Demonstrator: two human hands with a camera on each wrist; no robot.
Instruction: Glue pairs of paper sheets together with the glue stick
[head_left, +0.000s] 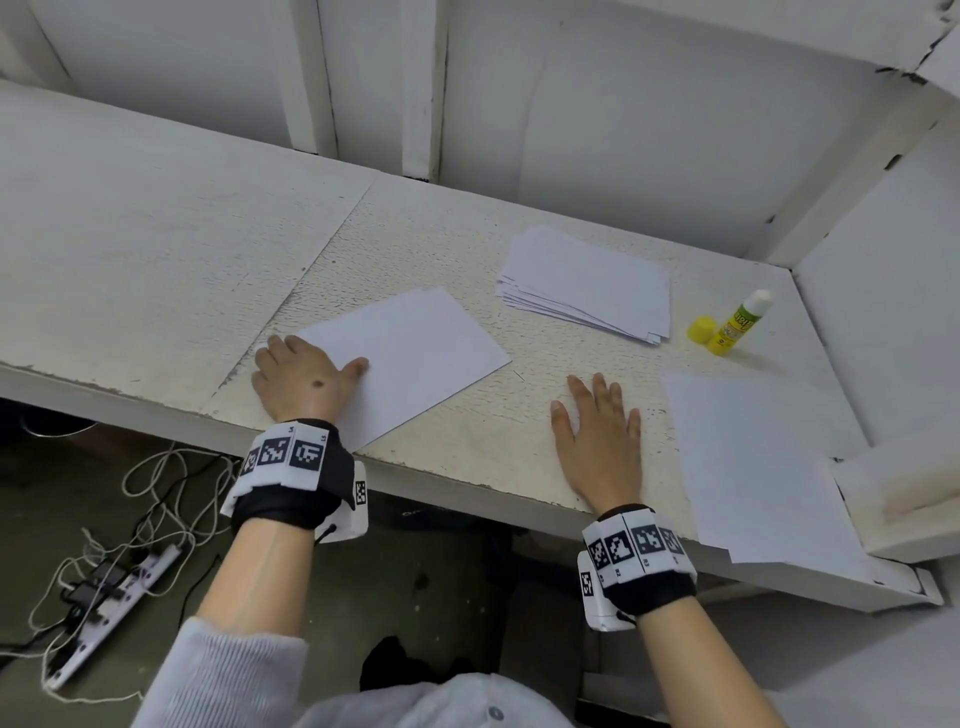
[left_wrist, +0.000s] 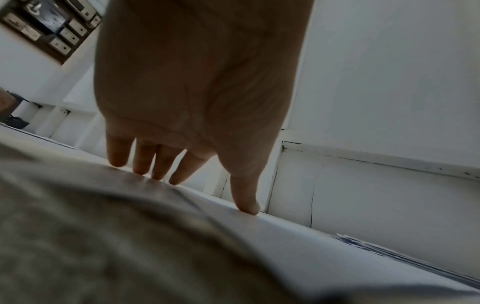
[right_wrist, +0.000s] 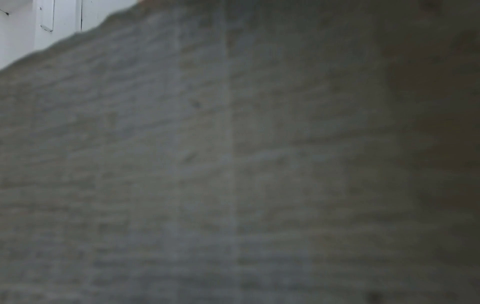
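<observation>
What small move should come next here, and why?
Probably the right hand, lying flat and empty on the white table, reaches for the uncapped yellow glue stick: the left hand already pins a single white paper sheet ready for glue.

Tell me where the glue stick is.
In the head view, the glue stick lies uncapped at the table's far right, beside its yellow cap, right of the paper stack.
</observation>
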